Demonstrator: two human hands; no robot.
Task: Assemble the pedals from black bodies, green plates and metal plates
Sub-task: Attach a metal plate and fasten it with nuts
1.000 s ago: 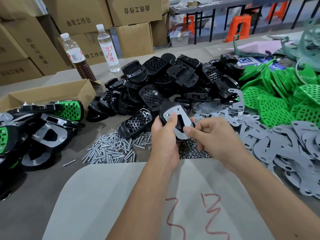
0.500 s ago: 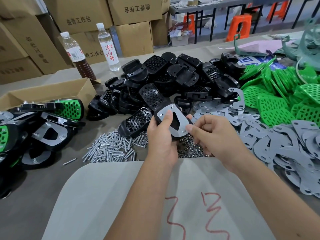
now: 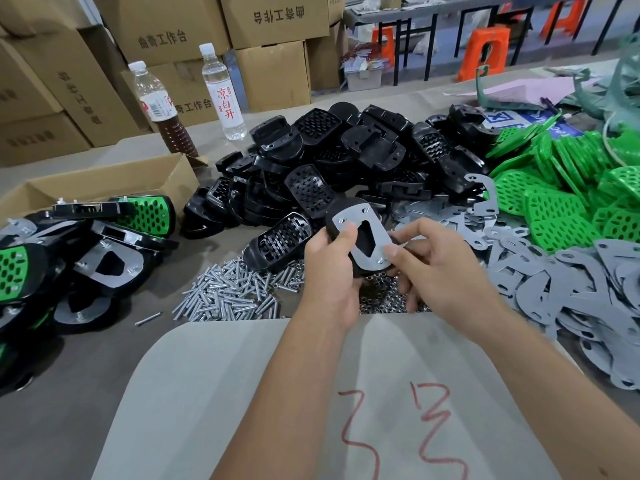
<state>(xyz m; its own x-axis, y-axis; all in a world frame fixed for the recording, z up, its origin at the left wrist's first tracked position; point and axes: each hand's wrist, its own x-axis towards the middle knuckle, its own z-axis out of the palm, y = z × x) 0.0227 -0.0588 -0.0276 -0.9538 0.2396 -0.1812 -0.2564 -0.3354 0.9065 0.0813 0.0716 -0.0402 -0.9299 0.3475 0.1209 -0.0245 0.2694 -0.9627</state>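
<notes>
My left hand (image 3: 329,271) grips a black pedal body with a grey metal plate (image 3: 363,233) on its upper face, held above the table centre. Bolt ends poke through the plate's holes. My right hand (image 3: 436,271) holds the pedal's right edge, thumb pressed on the plate near its lower corner. A heap of black bodies (image 3: 346,161) lies behind the hands. Green plates (image 3: 571,202) are piled at the right. Loose metal plates (image 3: 606,289) spread at the right front. Finished pedals (image 3: 86,254) lie at the left.
A pile of bolts (image 3: 232,292) and a pile of nuts (image 3: 381,299) lie just below the hands. A grey board with red marks (image 3: 277,393) lies in front. A cardboard box (image 3: 104,181) and two bottles (image 3: 221,91) stand at the left back.
Both hands raised the pedal a little and turned it. My right thumb moved from beside the plate onto its lower right corner.
</notes>
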